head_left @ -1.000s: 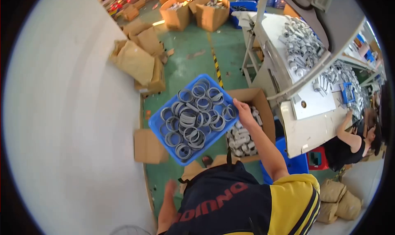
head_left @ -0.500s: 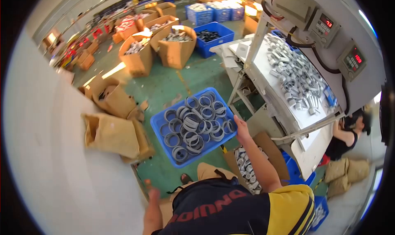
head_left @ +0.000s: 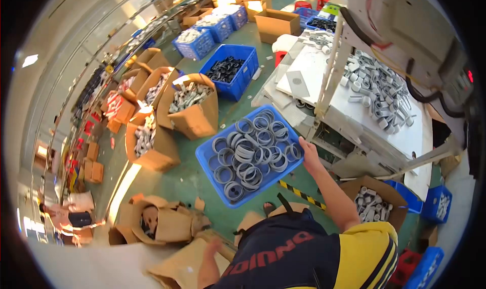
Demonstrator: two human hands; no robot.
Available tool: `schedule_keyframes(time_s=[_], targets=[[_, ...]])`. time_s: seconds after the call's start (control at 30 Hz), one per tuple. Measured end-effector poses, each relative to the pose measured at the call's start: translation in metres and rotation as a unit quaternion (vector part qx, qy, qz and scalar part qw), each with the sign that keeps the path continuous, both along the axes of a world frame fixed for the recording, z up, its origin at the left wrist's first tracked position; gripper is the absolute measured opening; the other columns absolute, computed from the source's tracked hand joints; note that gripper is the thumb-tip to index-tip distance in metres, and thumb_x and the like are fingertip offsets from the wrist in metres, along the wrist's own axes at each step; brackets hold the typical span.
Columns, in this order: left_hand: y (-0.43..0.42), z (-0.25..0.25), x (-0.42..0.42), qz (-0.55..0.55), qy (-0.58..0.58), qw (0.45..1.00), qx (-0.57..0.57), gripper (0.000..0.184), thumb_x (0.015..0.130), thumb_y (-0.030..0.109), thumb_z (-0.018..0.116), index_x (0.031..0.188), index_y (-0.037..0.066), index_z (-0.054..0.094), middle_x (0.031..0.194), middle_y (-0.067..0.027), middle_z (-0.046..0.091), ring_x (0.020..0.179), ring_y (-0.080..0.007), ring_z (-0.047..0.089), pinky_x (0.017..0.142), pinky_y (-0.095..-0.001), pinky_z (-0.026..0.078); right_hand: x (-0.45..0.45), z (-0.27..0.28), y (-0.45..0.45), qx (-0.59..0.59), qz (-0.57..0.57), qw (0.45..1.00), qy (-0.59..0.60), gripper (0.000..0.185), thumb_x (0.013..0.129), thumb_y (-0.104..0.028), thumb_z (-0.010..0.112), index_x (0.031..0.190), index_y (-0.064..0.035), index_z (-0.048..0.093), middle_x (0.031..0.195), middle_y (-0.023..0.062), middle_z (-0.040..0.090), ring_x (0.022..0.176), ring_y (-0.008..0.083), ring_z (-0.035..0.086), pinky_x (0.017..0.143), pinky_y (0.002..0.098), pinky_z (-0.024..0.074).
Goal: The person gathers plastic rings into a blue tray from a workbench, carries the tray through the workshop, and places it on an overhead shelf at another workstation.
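Observation:
A blue tray (head_left: 215, 180) is held up in front of my body, tilted in the view, with many grey rings (head_left: 245, 152) lying in it. My right hand (head_left: 310, 155) grips the tray's right edge, its fingers partly hidden by the rim. Low and apart from the tray, my left hand (head_left: 214, 246) hangs beside my body above brown paper sacking. Motion blur hides how its fingers are set.
Cardboard boxes of parts (head_left: 192, 112) and a blue crate of black pieces (head_left: 230, 71) stand ahead. At right is a white worktable (head_left: 344, 107) heaped with grey fittings, beside a parts carton (head_left: 372, 203). Another person (head_left: 61, 218) is far left.
The view has swung left across the workshop, bringing the blue crate and more boxes into sight. The tray stays in my right hand. The person at the right table has left the view.

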State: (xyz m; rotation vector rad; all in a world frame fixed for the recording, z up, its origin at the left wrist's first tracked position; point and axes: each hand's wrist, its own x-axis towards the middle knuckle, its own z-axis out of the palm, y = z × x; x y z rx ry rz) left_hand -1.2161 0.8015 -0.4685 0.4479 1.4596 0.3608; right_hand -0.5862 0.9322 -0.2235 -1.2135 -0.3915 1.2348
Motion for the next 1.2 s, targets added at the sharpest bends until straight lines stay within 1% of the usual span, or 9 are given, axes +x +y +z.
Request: schedule_keyframes(time_s=[0.1, 0.33, 0.57, 0.77, 0.8, 0.83, 0.97, 1.07, 1.2], targets=[[0.042, 0.003, 0.033, -0.051, 0.123, 0.987, -0.094, 0.015, 0.089, 0.021, 0.053, 0.086, 0.011, 0.063, 0.08, -0.007, 0.061, 0.071, -0.02, 0.058, 0.062, -0.0362, 0.049, 0.014, -0.006, 0.078, 0.014, -0.053, 0.998, 0.002, 0.04, 0.097, -0.035, 0.051, 0.103, 0.0022, 0.063, 0.089, 0.0063, 0.068, 0.073, 0.0122, 0.065, 0.065, 0.0256, 0.053], [0.297, -0.043, 0.071, -0.098, 0.113, 0.983, -0.107, 0.017, 0.089, 0.021, 0.05, 0.082, 0.011, 0.062, 0.079, -0.0083, 0.061, 0.07, -0.0224, 0.058, 0.061, -0.0387, 0.05, 0.047, -0.045, 0.242, 0.037, -0.172, 0.984, -0.006, 0.038, 0.097, -0.03, 0.05, 0.107, 0.0046, 0.061, 0.094, 0.0094, 0.068, 0.078, 0.0148, 0.066, 0.07, 0.0283, 0.0552], [0.686, -0.04, 0.106, 0.04, -0.058, 0.997, -0.01, 0.02, 0.088, 0.022, 0.047, 0.077, 0.011, 0.06, 0.078, -0.0096, 0.062, 0.069, -0.0249, 0.058, 0.061, -0.0412, 0.052, 0.087, -0.046, 0.356, -0.01, -0.319, 0.946, -0.054, 0.037, 0.095, -0.033, 0.054, 0.106, 0.0022, 0.062, 0.093, 0.0078, 0.067, 0.078, 0.0141, 0.065, 0.07, 0.029, 0.0539], [1.142, 0.037, 0.309, 0.022, -0.096, 0.958, 0.269, 0.04, 0.091, 0.03, 0.055, 0.118, 0.001, 0.054, 0.105, -0.0148, 0.059, 0.1, -0.0286, 0.059, 0.086, -0.0333, 0.051, 0.132, -0.039, 0.424, 0.013, -0.416, 0.909, -0.002, 0.038, 0.097, -0.03, 0.051, 0.111, 0.0034, 0.061, 0.102, 0.0055, 0.065, 0.09, 0.0109, 0.059, 0.081, 0.0262, 0.0479], [1.17, 0.05, 0.342, -0.176, 0.004, 0.847, 0.502, 0.05, 0.093, 0.032, 0.051, 0.131, 0.0, 0.044, 0.123, -0.0158, 0.052, 0.109, -0.0272, 0.056, 0.092, -0.0363, 0.047, 0.14, -0.029, 0.439, 0.019, -0.431, 0.902, 0.01, 0.038, 0.097, -0.03, 0.051, 0.111, 0.0031, 0.062, 0.101, 0.0054, 0.065, 0.089, 0.0111, 0.059, 0.08, 0.0262, 0.0478], [1.206, 0.077, 0.392, -0.01, -0.116, 0.944, 0.308, 0.049, 0.094, 0.034, 0.051, 0.13, 0.002, 0.045, 0.128, -0.0138, 0.05, 0.111, -0.0249, 0.054, 0.093, -0.0372, 0.047, 0.149, -0.023, 0.453, 0.028, -0.445, 0.895, 0.004, 0.038, 0.097, -0.031, 0.052, 0.109, 0.0031, 0.063, 0.1, 0.0054, 0.065, 0.087, 0.0106, 0.06, 0.08, 0.0258, 0.0481], [1.177, 0.158, 0.564, -0.248, -0.301, 0.9, 0.194, 0.045, 0.097, 0.037, 0.048, 0.132, 0.008, 0.045, 0.124, -0.0102, 0.054, 0.111, -0.0252, 0.054, 0.094, -0.0416, 0.045, 0.195, -0.023, 0.503, 0.0, -0.519, 0.853, -0.046, 0.04, 0.096, -0.032, 0.054, 0.106, 0.0047, 0.064, 0.095, 0.0052, 0.066, 0.085, 0.0094, 0.06, 0.077, 0.0244, 0.0485], [1.102, 0.233, 0.689, -0.417, -0.281, 0.856, 0.121, 0.058, 0.097, 0.05, 0.039, 0.134, 0.007, 0.043, 0.129, -0.011, 0.051, 0.118, -0.027, 0.049, 0.097, -0.045, 0.043, 0.219, -0.002, 0.533, 0.004, -0.557, 0.83, -0.033, 0.043, 0.096, -0.034, 0.053, 0.107, 0.0051, 0.064, 0.096, 0.0051, 0.066, 0.084, 0.0093, 0.059, 0.077, 0.0243, 0.0476], [1.076, 0.261, 0.81, -0.498, -0.368, 0.784, 0.049, 0.066, 0.097, 0.055, 0.031, 0.136, 0.002, 0.038, 0.134, -0.01, 0.048, 0.122, -0.0262, 0.047, 0.1, -0.0397, 0.04, 0.254, 0.008, 0.556, -0.014, -0.615, 0.788, -0.032, 0.043, 0.097, -0.034, 0.05, 0.11, 0.0053, 0.063, 0.096, 0.0063, 0.066, 0.085, 0.0097, 0.059, 0.078, 0.0253, 0.0478]])
